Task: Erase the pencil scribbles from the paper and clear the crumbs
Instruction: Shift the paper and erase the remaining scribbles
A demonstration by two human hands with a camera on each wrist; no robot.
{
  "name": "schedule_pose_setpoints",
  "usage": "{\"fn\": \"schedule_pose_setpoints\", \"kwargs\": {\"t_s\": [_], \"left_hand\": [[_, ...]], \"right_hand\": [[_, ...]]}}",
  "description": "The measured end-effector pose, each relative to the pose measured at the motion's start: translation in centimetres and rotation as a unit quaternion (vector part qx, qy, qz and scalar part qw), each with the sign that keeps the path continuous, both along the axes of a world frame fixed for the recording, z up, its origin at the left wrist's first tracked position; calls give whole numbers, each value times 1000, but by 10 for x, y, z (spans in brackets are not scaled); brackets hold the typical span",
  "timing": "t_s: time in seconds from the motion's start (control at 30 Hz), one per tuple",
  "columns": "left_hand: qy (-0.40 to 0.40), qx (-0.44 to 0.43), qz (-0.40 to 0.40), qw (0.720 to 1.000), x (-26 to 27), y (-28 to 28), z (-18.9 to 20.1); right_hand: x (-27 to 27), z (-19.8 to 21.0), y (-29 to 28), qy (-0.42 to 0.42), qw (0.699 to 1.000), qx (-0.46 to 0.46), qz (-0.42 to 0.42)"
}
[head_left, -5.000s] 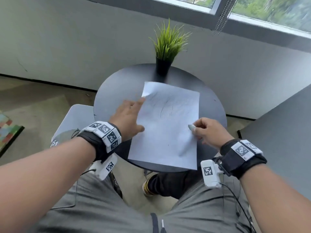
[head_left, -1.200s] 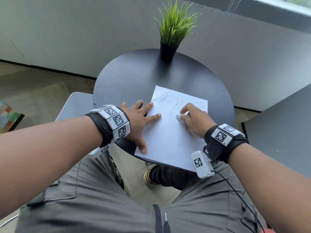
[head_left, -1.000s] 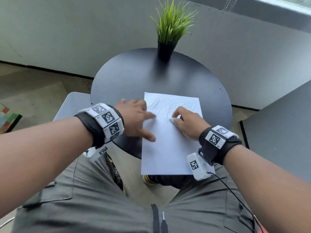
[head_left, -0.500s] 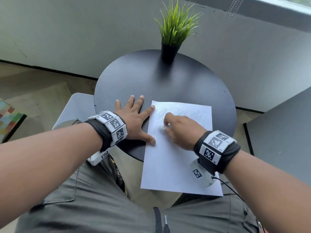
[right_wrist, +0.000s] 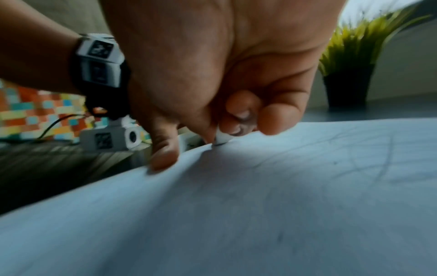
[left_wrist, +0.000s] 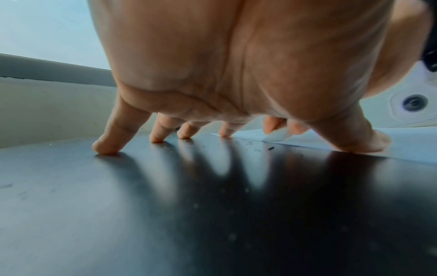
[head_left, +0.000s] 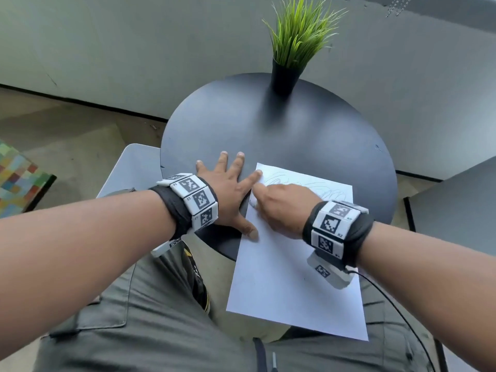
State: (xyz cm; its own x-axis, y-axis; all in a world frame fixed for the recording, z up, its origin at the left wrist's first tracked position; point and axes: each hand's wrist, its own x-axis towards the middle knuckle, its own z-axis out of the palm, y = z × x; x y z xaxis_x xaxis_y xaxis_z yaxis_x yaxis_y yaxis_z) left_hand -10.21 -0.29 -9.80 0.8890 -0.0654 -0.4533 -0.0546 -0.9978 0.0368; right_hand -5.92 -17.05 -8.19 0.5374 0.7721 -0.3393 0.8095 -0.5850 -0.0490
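A white sheet of paper (head_left: 292,277) lies on the round black table (head_left: 281,135), its near half hanging over the table's front edge. Faint pencil scribbles (head_left: 316,189) run across its far part. My right hand (head_left: 276,208) pinches a small white eraser (right_wrist: 222,139) and presses its tip onto the paper near the left edge. My left hand (head_left: 228,191) lies flat with fingers spread on the table; index fingertip and thumb (left_wrist: 354,138) press on the paper's left edge. A few dark crumbs (left_wrist: 270,148) lie on the table beside that edge.
A green grass plant in a black pot (head_left: 284,76) stands at the table's far edge. A grey chair seat (head_left: 131,170) is to the left, a second dark tabletop (head_left: 456,208) to the right, and a colourful rug (head_left: 16,181) on the floor.
The right hand has moved with the eraser from the sheet's middle to its left edge, close to the left hand. The left hand has flattened with fingers spread; the paper has shifted slightly.
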Motion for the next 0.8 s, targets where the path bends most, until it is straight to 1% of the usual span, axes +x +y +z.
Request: {"fn": "schedule_pose_setpoints", "kwargs": {"t_s": [0.03,0.1,0.13,0.2,0.27,0.3,0.33,0.43,0.47,0.53,0.6,0.63,0.73,0.77,0.8], "left_hand": [[0,-1,-1,1000,0,0,-1],[3,0,-3,1000,0,0,-1],[4,-2,-5,1000,-1,0,-1],[8,-11,-15,1000,-1,0,2],[6,-25,-29,999,-1,1,2],[4,-28,-40,999,1,2,1],[4,-28,-50,998,2,2,1],[13,-14,-66,998,4,2,1],[12,-9,-68,998,4,1,2],[13,-12,-62,998,3,1,3],[12,-19,-56,998,3,1,5],[13,-17,-56,998,4,1,5],[17,-9,-61,998,4,1,4],[19,-8,-61,998,4,2,4],[20,-8,-61,998,3,2,4]], "right_hand": [[12,1,2,-11,1000,-10,-25],[40,8,3,-29,994,-4,-107],[47,12,2,-35,992,3,-123],[36,10,2,-37,995,8,-92],[10,5,2,-15,1000,0,-27],[5,2,1,-3,1000,-1,-8],[9,3,1,-4,1000,-6,-13],[42,8,-3,-29,994,3,-108],[43,9,-3,-33,993,1,-117],[26,6,3,-26,997,-3,-75],[7,4,8,2,1000,-16,-23],[10,5,8,4,999,-19,-31],[44,15,3,-20,989,-4,-146],[47,15,2,-26,987,1,-156],[40,14,3,-26,989,5,-146]]}}
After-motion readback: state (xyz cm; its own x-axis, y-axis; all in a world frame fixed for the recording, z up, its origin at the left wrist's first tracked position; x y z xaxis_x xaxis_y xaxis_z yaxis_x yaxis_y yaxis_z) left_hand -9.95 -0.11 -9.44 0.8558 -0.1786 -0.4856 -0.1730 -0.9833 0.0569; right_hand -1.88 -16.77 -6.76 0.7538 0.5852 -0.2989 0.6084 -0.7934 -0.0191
